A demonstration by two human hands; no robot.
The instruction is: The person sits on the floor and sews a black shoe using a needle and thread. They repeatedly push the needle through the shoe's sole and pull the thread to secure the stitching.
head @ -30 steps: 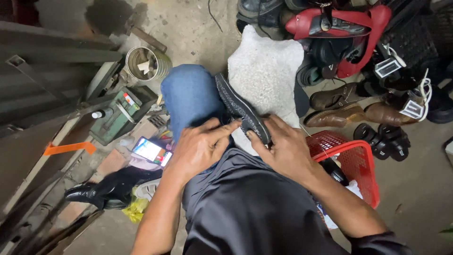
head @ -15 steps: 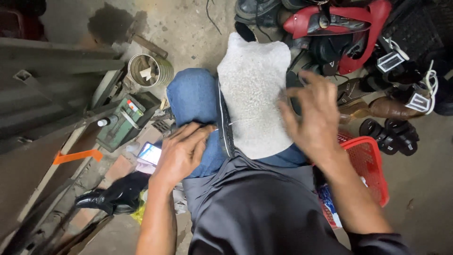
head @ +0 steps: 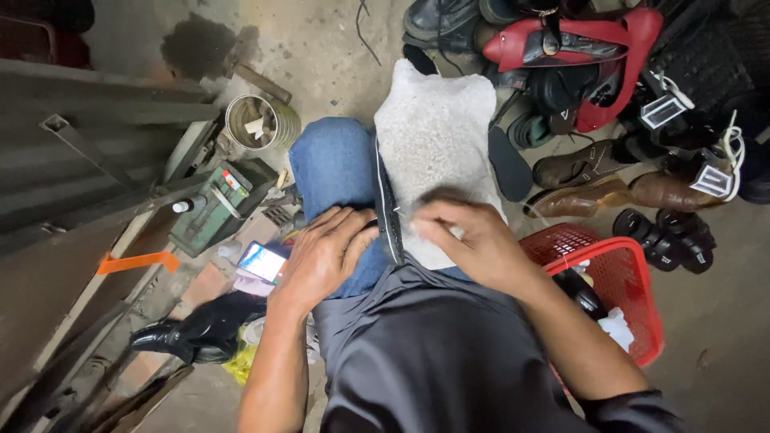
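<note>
On the person's lap, the black shoe (head: 387,210) stood on edge between blue-jeaned knee and grey cloth (head: 437,136), the left hand (head: 325,255) clamped on its near end, the right hand (head: 473,244) blurred just right, its grip unreadable.

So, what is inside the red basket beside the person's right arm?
Inside the red basket lie a dark rounded object and something white. The right arm covers the basket's near left part, so anything there is hidden.
</note>
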